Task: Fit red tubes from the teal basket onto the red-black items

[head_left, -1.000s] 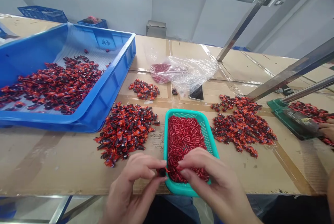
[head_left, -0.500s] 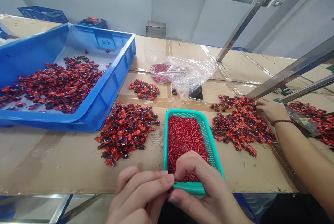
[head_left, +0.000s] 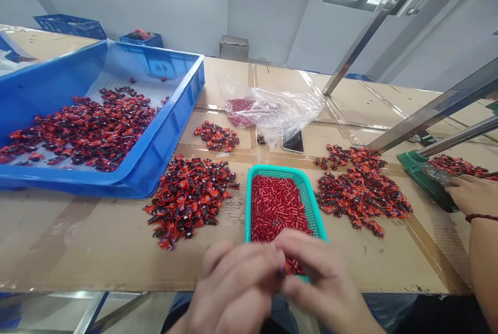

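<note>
My left hand [head_left: 241, 287] is curled closed in front of the green basket [head_left: 319, 222], its fingertips meeting those of my right hand [head_left: 321, 277]. Between the fingertips a small orange part [head_left: 287, 268] peeks out, mostly covered and smeared by motion. My right thumb and forefinger pinch around it; what the left fingers grip is hidden. Short red tubes [head_left: 278, 204] fill the basket just beyond the hands. Left of it lies a heap of small orange-and-black parts [head_left: 190, 196], and a similar heap [head_left: 361, 186] lies to the right.
A large blue tray [head_left: 155, 160] of similar parts stands at the left. Behind the basket are a small pile [head_left: 217, 136], a clear plastic bag [head_left: 288, 108] and a phone [head_left: 293, 142]. Metal posts [head_left: 431, 106] rise at right, near another person's hand [head_left: 474, 196].
Both my hands have shifted right, still together at the basket's front edge. The other person's hand has moved from the right heap further right, beside the green post base.
</note>
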The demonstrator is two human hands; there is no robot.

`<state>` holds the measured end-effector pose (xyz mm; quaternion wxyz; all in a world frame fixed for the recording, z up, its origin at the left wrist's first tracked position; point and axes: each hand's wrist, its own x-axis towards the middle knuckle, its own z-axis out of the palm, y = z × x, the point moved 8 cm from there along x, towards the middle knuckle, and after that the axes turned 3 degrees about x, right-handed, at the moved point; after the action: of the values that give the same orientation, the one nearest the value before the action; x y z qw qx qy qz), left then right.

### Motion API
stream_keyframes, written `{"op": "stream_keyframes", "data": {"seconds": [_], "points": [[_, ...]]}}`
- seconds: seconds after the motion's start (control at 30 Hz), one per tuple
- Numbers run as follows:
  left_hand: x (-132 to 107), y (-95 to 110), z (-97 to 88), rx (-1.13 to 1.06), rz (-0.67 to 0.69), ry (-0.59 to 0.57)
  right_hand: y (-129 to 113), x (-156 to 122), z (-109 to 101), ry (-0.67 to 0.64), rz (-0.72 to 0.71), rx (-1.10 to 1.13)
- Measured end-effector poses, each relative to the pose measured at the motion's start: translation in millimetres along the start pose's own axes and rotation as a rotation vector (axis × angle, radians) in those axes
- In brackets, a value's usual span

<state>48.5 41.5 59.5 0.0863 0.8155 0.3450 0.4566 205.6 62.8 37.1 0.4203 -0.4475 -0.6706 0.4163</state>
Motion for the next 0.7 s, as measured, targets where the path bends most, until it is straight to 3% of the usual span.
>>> {"op": "stream_keyframes", "data": {"seconds": [0.03, 0.13, 0.23, 0.33, 0.4, 0.5, 0.63, 0.7], "points": [[7.5, -5.4, 5.3, 0.070, 0.087, -0.028, 5.7, 0.9, -20.3, 0.094, -0.010, -0.207], [28.1, -55.5, 27.2, 0.349, 0.030, -0.193, 31.3, -4.3, -86.9, 0.390, -0.013, -0.776], [40.3, -99.0, 45.5, 0.452, -0.014, -0.287, 66.5, -12.4, -135.9, 0.528, 0.015, -0.967], [45.4, -123.1, 66.6, 0.510, -0.012, -0.386, 81.2, -17.7, -152.1, 0.567, 0.006, -1.070], [47.4, -131.0, 76.6, 0.539, -0.015, -0.432, 73.7, -19.6, -142.5, 0.569, -0.038, -1.098], [49.8, -133.7, 78.6, 0.568, -0.036, -0.454, 49.7, -16.6, -102.5, 0.476, -0.142, -1.066], [48.7, -122.6, 65.0, 0.547, -0.044, -0.431, 34.1, -2.3, -30.2, 0.124, -0.233, -0.957], [46.4, -117.1, 60.3, 0.534, -0.040, -0.429, 36.3, 3.5, -7.5, 0.013, -0.239, -0.938]]}}
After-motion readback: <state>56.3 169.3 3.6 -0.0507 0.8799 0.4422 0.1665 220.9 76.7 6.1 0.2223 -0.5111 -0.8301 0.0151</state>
